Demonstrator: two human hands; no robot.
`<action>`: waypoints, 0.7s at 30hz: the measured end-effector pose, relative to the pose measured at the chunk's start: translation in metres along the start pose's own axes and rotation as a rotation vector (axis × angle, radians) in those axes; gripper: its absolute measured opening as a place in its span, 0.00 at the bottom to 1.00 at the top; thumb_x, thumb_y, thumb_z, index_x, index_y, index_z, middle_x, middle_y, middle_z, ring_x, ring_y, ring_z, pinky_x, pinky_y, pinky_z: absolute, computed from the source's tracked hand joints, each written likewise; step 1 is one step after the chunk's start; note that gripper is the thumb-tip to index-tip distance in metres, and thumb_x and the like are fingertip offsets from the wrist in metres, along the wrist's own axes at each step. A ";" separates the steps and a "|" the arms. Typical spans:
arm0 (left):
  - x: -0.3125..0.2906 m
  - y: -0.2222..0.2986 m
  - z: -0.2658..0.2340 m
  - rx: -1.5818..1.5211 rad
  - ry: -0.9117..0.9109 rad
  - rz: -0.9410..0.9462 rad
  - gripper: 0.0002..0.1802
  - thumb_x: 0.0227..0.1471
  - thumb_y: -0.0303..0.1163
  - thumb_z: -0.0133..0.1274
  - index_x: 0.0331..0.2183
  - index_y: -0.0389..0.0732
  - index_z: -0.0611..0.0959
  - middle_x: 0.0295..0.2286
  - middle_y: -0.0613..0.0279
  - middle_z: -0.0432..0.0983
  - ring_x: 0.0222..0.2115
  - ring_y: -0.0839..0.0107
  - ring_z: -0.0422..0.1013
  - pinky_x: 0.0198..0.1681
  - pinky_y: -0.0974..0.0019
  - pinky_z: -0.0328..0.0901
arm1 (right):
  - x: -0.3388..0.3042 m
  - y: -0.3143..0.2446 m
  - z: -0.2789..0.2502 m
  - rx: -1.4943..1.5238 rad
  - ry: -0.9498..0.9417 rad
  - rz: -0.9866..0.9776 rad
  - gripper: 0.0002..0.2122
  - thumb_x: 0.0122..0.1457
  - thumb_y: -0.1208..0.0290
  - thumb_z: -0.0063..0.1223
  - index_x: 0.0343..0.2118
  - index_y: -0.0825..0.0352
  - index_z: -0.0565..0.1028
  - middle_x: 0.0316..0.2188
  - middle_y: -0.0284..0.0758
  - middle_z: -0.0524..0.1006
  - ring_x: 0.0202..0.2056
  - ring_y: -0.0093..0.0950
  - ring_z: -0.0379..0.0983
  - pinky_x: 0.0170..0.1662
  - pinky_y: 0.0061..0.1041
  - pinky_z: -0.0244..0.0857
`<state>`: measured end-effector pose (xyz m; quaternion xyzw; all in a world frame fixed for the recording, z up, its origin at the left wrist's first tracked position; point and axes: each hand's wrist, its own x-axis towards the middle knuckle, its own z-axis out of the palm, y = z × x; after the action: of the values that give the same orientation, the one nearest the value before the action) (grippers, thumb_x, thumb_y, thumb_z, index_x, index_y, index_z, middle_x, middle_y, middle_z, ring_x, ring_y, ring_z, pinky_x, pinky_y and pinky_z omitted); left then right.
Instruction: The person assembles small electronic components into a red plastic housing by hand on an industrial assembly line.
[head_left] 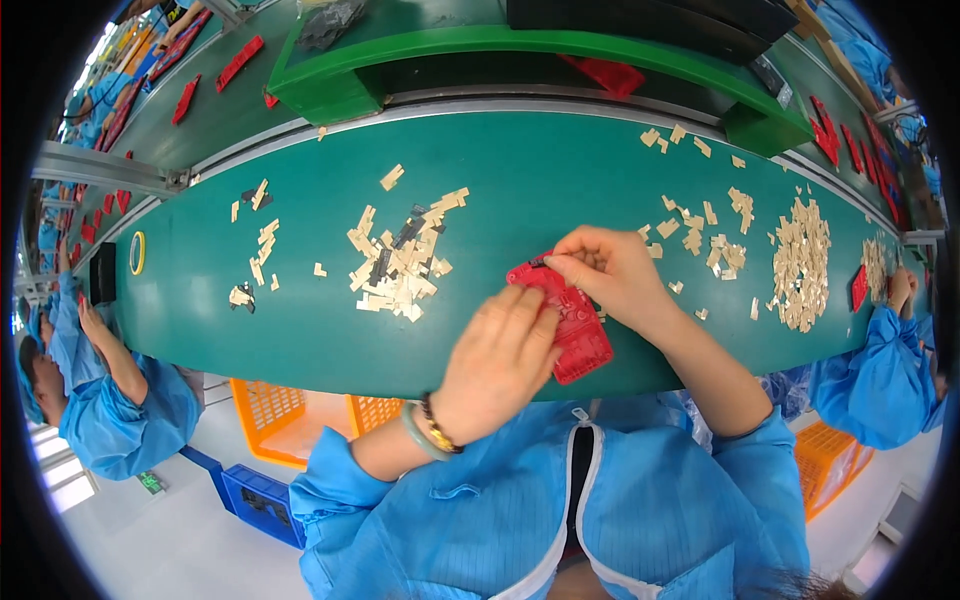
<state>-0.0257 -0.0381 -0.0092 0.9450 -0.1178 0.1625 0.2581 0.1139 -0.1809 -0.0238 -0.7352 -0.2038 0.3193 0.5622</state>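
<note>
My left hand (505, 350), with bracelets at its wrist, grips a red rectangular plastic tray-like part (582, 345) from its left side, fingers laid over its face. The part has moulded ridges and recesses and lies tilted near the table's front edge. My right hand (615, 275) pinches at its upper end, beside a small dark spot there. Whatever sits between those fingertips is too small and hidden to make out. To the left lies a heap of cream-coloured small flat pieces (400, 275) with some dark grey ones mixed in.
More cream pieces (800, 265) are heaped at the right, with others scattered around. A green-edged shelf (540, 45) crosses the table's back. A yellow tape ring (138, 253) lies at the far left. Co-workers sit at both ends; orange crates (270, 415) stand below the front edge.
</note>
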 end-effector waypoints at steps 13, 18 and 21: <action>-0.014 -0.007 0.028 0.111 -0.014 -0.027 0.26 0.43 0.32 0.61 0.45 0.31 0.77 0.48 0.44 0.69 0.50 0.49 0.66 0.51 0.54 0.67 | 0.007 -0.003 0.005 -0.165 0.034 0.006 0.04 0.57 0.77 0.58 0.28 0.73 0.78 0.18 0.27 0.75 0.20 0.10 0.66 0.21 0.13 0.58; -0.014 -0.008 0.030 0.129 0.011 -0.028 0.25 0.42 0.31 0.62 0.45 0.33 0.78 0.49 0.46 0.69 0.49 0.49 0.67 0.50 0.55 0.68 | 0.010 0.000 0.005 -0.215 0.014 -0.048 0.05 0.54 0.76 0.58 0.27 0.73 0.78 0.17 0.34 0.77 0.19 0.17 0.71 0.22 0.19 0.64; -0.013 -0.007 0.032 0.090 0.029 -0.073 0.26 0.41 0.31 0.62 0.44 0.33 0.77 0.50 0.46 0.67 0.49 0.50 0.67 0.49 0.55 0.67 | 0.012 -0.001 0.004 -0.264 -0.013 -0.086 0.06 0.53 0.74 0.58 0.27 0.72 0.78 0.17 0.36 0.76 0.18 0.22 0.72 0.22 0.21 0.65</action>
<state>-0.0277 -0.0468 -0.0431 0.9569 -0.0722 0.1719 0.2226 0.1201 -0.1696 -0.0263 -0.7914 -0.2791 0.2699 0.4722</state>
